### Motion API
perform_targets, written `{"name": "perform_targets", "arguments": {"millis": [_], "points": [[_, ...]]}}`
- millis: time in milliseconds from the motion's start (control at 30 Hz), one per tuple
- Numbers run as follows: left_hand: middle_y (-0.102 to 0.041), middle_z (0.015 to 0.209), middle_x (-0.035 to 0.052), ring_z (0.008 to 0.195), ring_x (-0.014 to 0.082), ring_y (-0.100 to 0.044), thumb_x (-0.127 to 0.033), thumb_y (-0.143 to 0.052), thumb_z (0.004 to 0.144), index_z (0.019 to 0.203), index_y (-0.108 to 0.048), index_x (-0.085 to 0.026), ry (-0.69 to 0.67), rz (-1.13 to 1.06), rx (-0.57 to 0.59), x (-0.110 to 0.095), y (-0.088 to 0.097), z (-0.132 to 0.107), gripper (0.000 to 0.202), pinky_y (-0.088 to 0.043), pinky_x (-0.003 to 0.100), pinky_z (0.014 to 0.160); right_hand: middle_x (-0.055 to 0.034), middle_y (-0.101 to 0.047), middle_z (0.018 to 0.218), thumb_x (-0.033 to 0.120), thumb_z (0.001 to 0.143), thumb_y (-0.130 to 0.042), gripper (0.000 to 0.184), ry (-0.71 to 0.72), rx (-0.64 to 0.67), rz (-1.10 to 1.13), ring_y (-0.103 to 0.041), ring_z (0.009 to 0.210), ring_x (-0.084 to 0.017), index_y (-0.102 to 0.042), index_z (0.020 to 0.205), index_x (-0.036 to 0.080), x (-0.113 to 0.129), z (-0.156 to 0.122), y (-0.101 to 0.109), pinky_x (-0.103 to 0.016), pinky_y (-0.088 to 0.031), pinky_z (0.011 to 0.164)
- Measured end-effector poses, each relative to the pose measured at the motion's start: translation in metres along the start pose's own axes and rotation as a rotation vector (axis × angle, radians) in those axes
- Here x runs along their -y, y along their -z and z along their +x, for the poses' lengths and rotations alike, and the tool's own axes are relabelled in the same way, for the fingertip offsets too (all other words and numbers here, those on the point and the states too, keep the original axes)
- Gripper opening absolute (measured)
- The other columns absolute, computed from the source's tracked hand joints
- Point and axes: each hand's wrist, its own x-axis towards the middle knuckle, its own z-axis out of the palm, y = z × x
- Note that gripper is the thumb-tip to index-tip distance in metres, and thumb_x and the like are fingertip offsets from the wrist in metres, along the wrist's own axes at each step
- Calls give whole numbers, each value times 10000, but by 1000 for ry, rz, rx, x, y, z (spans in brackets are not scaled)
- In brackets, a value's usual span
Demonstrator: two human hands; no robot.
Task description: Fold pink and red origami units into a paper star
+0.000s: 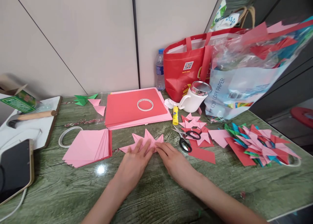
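A pink folded paper star (146, 140) with pointed tips lies flat on the green table (156, 191) in front of me. My left hand (133, 160) rests on its near left part, fingers stretched flat and pressing the paper down. My right hand (172, 158) lies beside it on the star's right edge, fingers also extended flat against the paper. Neither hand lifts the piece.
A stack of pink square sheets (88, 147) sits left. Red sheets (135, 108) with a tape ring lie behind. Scissors (184, 137), a glue stick (175, 115), a white mug (194, 97), folded stars (256, 145), a red bag (186, 69) and a phone (14, 167) surround the spot.
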Motion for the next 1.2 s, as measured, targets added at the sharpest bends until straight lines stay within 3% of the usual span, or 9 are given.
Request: {"name": "perform_targets", "arguments": {"millis": [300, 600, 767, 1067, 1200], "points": [[-292, 1482, 54, 1318, 278, -328, 27, -368, 749, 1350, -376, -222, 5, -6, -26, 0, -1, 0, 650, -495, 450, 884, -203, -591, 1169, -15, 753, -498, 359, 78, 6, -155, -559, 957, -253, -574, 1104, -20, 1, 8, -1, -359, -525, 803], [-301, 1477, 56, 1313, 299, -331, 32, -367, 739, 1345, -383, -215, 10, -13, -24, -2, -3, 1, 655, -502, 485, 870, -168, -588, 1163, 12, 802, -487, 341, 48, 32, -105, -542, 959, -244, -556, 1136, 18, -5, 20, 0, -345, -526, 779], [-322, 1468, 75, 1312, 294, -336, 27, -360, 753, 1331, -396, -194, 13, -28, -42, -1, -3, 1, 620, -504, 491, 864, -153, -606, 1100, 61, 816, -531, 243, 69, 96, -76, -523, 958, -254, -604, 1047, 48, -8, 28, -2, -370, -515, 793], [-417, 1401, 127, 1272, 280, -401, -15, -371, 813, 1288, -410, -194, 16, -102, -108, 0, -1, -1, 509, -517, 428, 831, -147, -595, 1004, 48, 817, -522, 130, 99, 113, 66, -517, 1007, -228, -621, 899, 63, -6, 37, 0, -341, -467, 888], [-464, 1318, 151, 1102, 251, -550, -30, -404, 813, 1292, -373, -183, 54, -139, -155, 2, 0, -2, 504, -535, 343, 717, -177, -591, 1015, -2, 787, -487, 196, 116, 157, 13, -539, 984, -247, -609, 937, 35, -2, 36, 2, -365, -480, 862]]}}
